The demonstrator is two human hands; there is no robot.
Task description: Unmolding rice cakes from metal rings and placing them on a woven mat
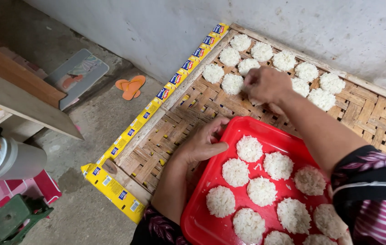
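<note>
Though hold of right hand (265, 84) unclear, left hand (204, 143) tight on tray (230, 135); eleven rice cakes (232, 83) on mat (174, 136).

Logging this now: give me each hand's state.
Left hand: closed on the red tray rim.
Right hand: fingers curled over a rice cake on the woven tray; grip hidden.

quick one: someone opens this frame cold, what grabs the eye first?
Most likely the bright red tray at bottom centre, loaded with round white rice cakes, its edge gripped by the left hand. Next, the right hand reaching over more rice cakes laid in rows at the top of a woven bamboo tray. Yellow wrapper strips line that tray's left edge.
</note>
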